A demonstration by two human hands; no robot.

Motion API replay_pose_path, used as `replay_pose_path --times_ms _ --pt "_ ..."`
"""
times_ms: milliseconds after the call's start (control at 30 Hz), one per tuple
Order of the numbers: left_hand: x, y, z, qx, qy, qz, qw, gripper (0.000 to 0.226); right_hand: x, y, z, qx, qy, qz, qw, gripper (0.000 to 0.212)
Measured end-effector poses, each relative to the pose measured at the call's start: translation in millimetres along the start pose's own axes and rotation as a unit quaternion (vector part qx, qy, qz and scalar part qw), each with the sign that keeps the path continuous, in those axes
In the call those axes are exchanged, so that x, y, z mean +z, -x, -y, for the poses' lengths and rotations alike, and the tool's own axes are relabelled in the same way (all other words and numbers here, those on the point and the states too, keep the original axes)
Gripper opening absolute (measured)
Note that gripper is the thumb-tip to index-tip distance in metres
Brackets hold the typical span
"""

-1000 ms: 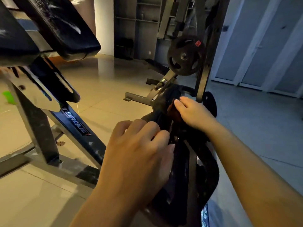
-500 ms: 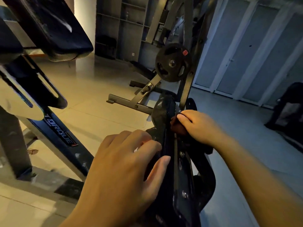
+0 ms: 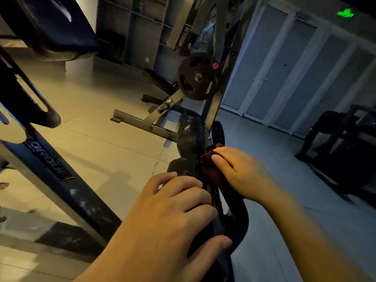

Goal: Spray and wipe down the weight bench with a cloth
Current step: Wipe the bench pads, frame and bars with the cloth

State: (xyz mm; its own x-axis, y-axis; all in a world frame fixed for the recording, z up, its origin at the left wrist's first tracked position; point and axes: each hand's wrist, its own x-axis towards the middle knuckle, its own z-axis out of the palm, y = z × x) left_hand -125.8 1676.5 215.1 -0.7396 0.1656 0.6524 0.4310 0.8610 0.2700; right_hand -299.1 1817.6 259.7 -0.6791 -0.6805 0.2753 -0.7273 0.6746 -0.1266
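A dark padded part of the weight bench (image 3: 190,137) stands on edge in the middle of the view, worn and scuffed. My left hand (image 3: 171,218) wraps around its near end, fingers on one side and thumb on the other. My right hand (image 3: 238,171) presses a dark reddish-brown cloth (image 3: 209,169) against the pad's right side. Most of the cloth is hidden under my fingers. No spray bottle is in view.
A dark blue slanted frame bar with a logo (image 3: 53,163) crosses the left side, with another black pad (image 3: 55,27) above it. A weight plate (image 3: 198,77) hangs on a steel rack behind. Tiled floor lies to the left, doors at the right, dark equipment (image 3: 341,139) far right.
The view has swung right and up. My right hand with the cloth has slid a little nearer along the pad's side. My left hand keeps its hold on the near end.
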Motion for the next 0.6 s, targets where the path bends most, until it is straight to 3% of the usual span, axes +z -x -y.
replay_pose_path --times_ms 167,300,467,600 --pt "-1.9 -3.4 4.1 -0.015 0.005 0.025 1.0 0.036 3.1 -39.7 -7.5 0.072 0.027 0.055 0.996 0.041" --pt "1.6 -7.8 3.2 0.002 -0.003 0.053 0.999 0.037 6.6 -22.5 -8.9 0.03 -0.025 0.032 0.999 0.032" --pt "1.4 -8.9 6.1 0.01 -0.011 0.07 0.997 0.036 28.4 26.2 -21.6 -0.018 -0.118 -0.098 0.988 0.034" --pt "1.6 -8.3 5.6 0.014 -0.008 0.063 0.998 0.035 61.4 49.4 -29.3 0.045 -0.276 -0.204 0.938 0.042"
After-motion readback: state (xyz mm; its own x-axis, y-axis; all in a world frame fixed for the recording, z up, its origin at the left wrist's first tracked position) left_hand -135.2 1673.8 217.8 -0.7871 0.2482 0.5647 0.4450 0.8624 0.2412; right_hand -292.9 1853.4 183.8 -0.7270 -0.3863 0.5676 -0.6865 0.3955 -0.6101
